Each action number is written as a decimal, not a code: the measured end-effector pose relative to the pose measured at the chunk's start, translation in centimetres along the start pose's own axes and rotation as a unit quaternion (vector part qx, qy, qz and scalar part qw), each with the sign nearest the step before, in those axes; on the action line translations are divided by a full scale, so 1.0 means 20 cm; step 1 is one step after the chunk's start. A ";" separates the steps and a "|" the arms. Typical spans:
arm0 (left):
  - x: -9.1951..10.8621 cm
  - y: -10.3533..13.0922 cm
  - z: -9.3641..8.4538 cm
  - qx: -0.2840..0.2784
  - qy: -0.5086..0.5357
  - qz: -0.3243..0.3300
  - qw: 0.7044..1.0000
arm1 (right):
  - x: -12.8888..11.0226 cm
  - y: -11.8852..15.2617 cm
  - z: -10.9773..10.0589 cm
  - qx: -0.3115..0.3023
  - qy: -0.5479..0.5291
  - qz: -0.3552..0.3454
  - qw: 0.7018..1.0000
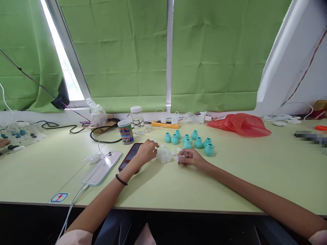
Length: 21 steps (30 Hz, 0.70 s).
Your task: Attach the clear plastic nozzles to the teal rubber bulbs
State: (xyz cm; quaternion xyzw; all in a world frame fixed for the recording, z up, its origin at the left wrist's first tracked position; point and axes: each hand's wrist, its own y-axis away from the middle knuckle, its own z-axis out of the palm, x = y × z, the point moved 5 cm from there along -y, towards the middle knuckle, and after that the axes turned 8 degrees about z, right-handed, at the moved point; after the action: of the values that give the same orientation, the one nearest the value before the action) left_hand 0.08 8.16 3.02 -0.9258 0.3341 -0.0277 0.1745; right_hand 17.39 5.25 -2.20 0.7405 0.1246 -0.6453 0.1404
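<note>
My right hand (pixel 191 158) is closed, pinching a small translucent white plastic piece (pixel 181 158) between thumb and fingers just above the table. Beside it lies a loose pile of similar translucent pieces (pixel 164 155). My left hand (pixel 148 151) reaches over the left edge of this pile, its fingers bent and a little apart; its lower fingertips are partly hidden. Behind my right hand stand several small turquoise pots (pixel 209 149) with round bellies and narrow necks, mouths upward.
Under my left wrist lies a dark phone (pixel 130 157); a pale phone (pixel 102 169) with a white cable is farther left. A labelled can (pixel 125 132), a clear jar (pixel 138 120), an orange power strip (pixel 165 125) and a red plastic bag (pixel 238 124) line the back.
</note>
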 end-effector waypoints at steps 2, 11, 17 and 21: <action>-0.01 0.00 0.00 -0.029 -0.006 -0.001 1.000 | 0.00 0.00 0.00 0.002 0.004 -0.002 1.000; -0.05 -0.02 0.07 -0.034 -0.004 -0.039 0.999 | 0.01 0.00 0.00 0.006 0.009 0.004 1.000; -0.04 -0.03 0.06 -0.013 0.028 -0.026 0.999 | 0.01 -0.01 -0.01 0.002 0.008 0.005 1.000; -0.04 -0.03 0.04 0.012 0.072 -0.003 0.997 | 0.03 -0.01 -0.01 -0.005 -0.005 0.011 1.000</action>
State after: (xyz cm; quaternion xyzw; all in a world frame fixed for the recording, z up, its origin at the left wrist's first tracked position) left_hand -0.02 9.21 2.57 -0.9202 0.3428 -0.0988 0.1612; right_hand 17.54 5.60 -2.70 0.7381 0.1189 -0.6466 0.1519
